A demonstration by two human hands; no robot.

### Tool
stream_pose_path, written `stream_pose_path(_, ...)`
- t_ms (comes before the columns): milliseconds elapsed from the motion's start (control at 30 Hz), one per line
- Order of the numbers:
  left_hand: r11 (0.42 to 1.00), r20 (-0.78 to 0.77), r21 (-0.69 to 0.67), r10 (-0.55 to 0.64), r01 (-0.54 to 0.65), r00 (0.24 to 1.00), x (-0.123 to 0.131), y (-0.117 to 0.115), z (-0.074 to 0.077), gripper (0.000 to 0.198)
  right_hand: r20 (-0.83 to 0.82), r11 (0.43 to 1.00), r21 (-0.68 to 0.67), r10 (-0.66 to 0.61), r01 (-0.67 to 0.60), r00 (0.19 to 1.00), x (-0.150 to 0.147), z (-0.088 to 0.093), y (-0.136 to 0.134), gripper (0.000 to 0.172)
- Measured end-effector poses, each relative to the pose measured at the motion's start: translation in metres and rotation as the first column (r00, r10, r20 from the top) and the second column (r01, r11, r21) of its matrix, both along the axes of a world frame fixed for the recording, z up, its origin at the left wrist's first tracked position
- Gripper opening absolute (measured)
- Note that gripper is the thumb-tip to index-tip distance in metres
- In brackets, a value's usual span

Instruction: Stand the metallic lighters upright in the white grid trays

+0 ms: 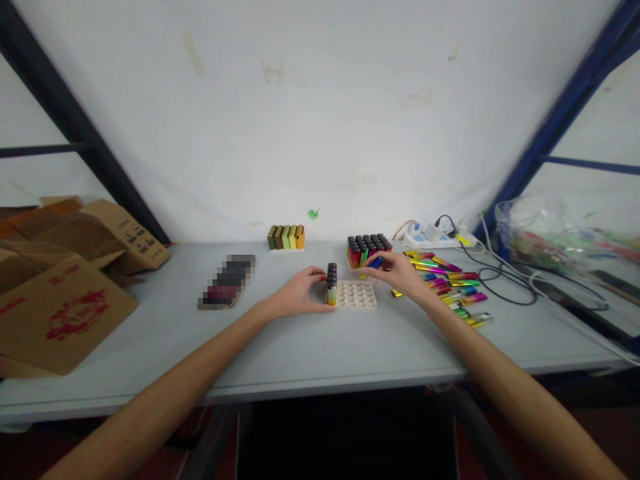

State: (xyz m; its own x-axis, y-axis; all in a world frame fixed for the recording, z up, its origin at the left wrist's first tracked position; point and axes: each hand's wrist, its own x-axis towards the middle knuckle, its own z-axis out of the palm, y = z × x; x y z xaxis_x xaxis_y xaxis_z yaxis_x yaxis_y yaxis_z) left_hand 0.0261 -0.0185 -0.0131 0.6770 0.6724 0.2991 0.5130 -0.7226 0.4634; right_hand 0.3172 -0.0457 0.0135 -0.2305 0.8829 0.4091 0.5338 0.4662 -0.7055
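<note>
A white tray (357,295) with rows of round holes lies on the table in front of me. One row of lighters (331,285) with dark tops stands upright along its left edge. My left hand (301,293) grips that end of the tray, thumb at the front and fingers at the back beside the lighters. Above the tray's back right corner, my right hand (393,268) pinches a blue and yellow lighter (374,264), held tilted. Loose shiny coloured lighters (450,283) are spread on the table right of this hand.
Behind the tray stand a full block of dark-topped lighters (369,249) and a yellow-green block (286,238). A pixelated dark object (227,283) lies left. Cardboard boxes (65,293) fill the far left; a power strip (437,237), cables (505,280) and a plastic bag (545,230) lie right.
</note>
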Motion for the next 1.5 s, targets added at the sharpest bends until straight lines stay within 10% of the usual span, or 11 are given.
stream_pose_path(400, 1.0, -0.012, 0.016, -0.001, 0.002, 1.0, 0.003, -0.004, 0.001, 0.066, -0.231, 0.94, -0.235, 0.194, -0.248, 0.953, -0.02, -0.003, -0.009, 0.052)
stream_pose_path(767, 1.0, -0.015, 0.009, 0.001, -0.001, 1.0, 0.003, -0.004, 0.002, 0.066, -0.394, 0.906, -0.405, -0.049, -0.126, 0.918, -0.029, -0.012, -0.007, 0.058)
stream_pose_path(1267, 1.0, -0.021, 0.009, 0.003, -0.003, 1.0, 0.003, -0.004, 0.002, 0.067, -0.397, 0.912, -0.405, -0.105, -0.072, 0.912, -0.029, -0.015, -0.004, 0.055)
stream_pose_path(1500, 1.0, -0.008, 0.007, -0.007, 0.007, 1.0, 0.003, -0.004, 0.002, 0.066, -0.304, 0.983, -0.154, 0.052, -0.103, 0.951, -0.029, -0.009, -0.004, 0.055)
